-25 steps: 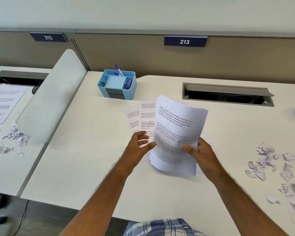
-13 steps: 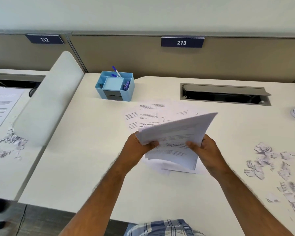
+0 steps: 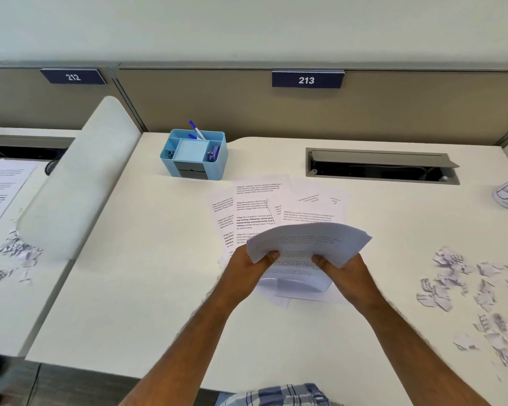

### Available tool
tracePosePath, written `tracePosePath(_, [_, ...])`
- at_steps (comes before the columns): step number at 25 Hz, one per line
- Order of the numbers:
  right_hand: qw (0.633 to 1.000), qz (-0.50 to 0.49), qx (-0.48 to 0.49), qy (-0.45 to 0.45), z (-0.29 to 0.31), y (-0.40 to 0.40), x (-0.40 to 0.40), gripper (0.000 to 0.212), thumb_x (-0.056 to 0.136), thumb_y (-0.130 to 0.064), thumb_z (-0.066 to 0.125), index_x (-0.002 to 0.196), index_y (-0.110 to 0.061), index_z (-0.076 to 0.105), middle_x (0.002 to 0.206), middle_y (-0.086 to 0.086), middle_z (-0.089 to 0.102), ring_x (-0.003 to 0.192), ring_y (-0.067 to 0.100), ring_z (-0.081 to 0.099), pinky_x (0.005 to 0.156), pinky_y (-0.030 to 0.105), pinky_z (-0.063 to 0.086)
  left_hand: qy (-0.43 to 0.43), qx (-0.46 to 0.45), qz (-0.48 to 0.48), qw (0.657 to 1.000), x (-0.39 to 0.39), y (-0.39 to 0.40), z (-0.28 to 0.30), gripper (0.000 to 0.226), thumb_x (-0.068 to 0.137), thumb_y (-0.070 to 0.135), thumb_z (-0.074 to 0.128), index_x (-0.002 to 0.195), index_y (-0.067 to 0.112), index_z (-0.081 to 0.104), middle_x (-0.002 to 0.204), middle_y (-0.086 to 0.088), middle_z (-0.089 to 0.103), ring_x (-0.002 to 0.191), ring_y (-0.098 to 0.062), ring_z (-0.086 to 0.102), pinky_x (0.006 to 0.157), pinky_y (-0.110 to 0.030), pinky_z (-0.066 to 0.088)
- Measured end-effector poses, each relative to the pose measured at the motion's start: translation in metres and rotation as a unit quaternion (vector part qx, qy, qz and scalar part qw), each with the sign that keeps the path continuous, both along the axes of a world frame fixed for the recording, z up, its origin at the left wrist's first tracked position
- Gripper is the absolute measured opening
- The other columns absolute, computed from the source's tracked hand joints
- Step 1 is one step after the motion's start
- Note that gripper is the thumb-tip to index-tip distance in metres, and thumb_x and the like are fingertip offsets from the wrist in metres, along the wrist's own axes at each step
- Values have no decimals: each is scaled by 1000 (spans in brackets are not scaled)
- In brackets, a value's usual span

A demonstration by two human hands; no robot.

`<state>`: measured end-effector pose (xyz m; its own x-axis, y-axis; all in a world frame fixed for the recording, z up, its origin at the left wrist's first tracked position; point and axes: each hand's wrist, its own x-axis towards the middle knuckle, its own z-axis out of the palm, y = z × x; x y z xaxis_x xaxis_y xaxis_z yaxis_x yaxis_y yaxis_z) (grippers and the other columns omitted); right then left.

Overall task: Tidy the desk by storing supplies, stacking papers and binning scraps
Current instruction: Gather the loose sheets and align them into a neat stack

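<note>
Left hand and right hand both closed on a paper stack, held above the table. Loose sheets lie just behind the stack; paper scraps well right of it.

Both bare forearms are reaching forward and converging toward the middle. The left hand is clamping its thumb over the near-left edge of a curved sheaf of white printed sheets, while the right hand is pinching the near-right edge, thumb on top, fingers curled underneath.
</note>
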<state>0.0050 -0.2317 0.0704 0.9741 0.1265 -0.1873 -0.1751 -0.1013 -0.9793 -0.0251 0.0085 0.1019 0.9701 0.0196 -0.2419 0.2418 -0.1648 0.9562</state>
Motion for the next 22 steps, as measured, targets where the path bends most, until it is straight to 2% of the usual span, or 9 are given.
tracePosePath(5, [997, -28, -62, 27, -2, -24, -4, 35, 81, -29, 85, 112, -20, 71, 103, -7, 77, 88, 7, 75, 73, 22, 61, 17, -71, 4, 997, 6, -20, 10, 26, 96, 30, 71, 122, 27, 70, 115, 5, 77, 106, -16, 73, 91, -36, 61])
tracePosePath(8, [997, -37, -68, 29, -3, -41, -6, 30, 82, -27, 85, 108, -24, 72, 98, -11, 78, 83, 5, 75, 71, 23, 61, 28, -79, -7, 996, 18, -36, 15, 29, 96, 27, 72, 125, 24, 68, 115, 6, 77, 103, -16, 75, 82, -29, 62])
tracePosePath(11, [995, -66, -72, 24, -6, -64, -10, 26, 82, -26, 85, 105, -23, 73, 93, -14, 78, 81, 1, 75, 66, 15, 57, 57, -126, -2, 990, 31, -51, 5, 28, 100, 31, 65, 127, 21, 65, 118, 4, 76, 107, -17, 74, 89, -36, 62])
tracePosePath(13, [992, -88, -77, 37, -12, -82, -15, 25, 81, -28, 86, 103, -22, 75, 92, -11, 79, 82, 5, 76, 70, 21, 58, 86, -123, 24, 988, 38, -57, -15, 23, 103, 32, 60, 121, 20, 66, 115, 2, 77, 108, -21, 73, 94, -42, 60])
tracePosePath(15, [989, -114, -67, 60, -19, -99, -20, 26, 79, -26, 87, 102, -19, 76, 92, -7, 80, 83, 12, 77, 75, 33, 61, 99, -38, 72, 992, 44, -59, -41, 19, 100, 29, 64, 117, 20, 67, 115, 3, 74, 112, -22, 70, 97, -44, 58])
tracePosePath(18, [986, -134, -68, 73, -27, -118, -30, 29, 79, -25, 87, 104, -16, 76, 93, -6, 80, 83, 16, 78, 75, 35, 61, 147, 135, 115, 973, 48, -59, -79, 48, 88, 33, 78, 127, 15, 57, 128, -4, 61, 121, -25, 60, 102, -42, 52])
tracePosePath(21, [985, -145, -56, 74, -36, -133, -40, 35, 79, -22, 87, 111, -14, 75, 100, -3, 80, 89, 18, 77, 79, 37, 61, 161, 357, 14, 920, 42, -68, -102, 69, 83, 48, 78, 133, 12, 47, 134, -8, 52, 128, -31, 49, 103, -49, 48])
tracePosePath(22, [985, -147, -52, 73, -39, -137, -42, 36, 79, -21, 86, 112, -14, 74, 102, -2, 80, 91, 17, 77, 80, 37, 60, 155, 399, -6, 904, 40, -73, -106, 71, 83, 51, 77, 132, 12, 45, 133, -8, 52, 127, -31, 48, 100, -50, 48])
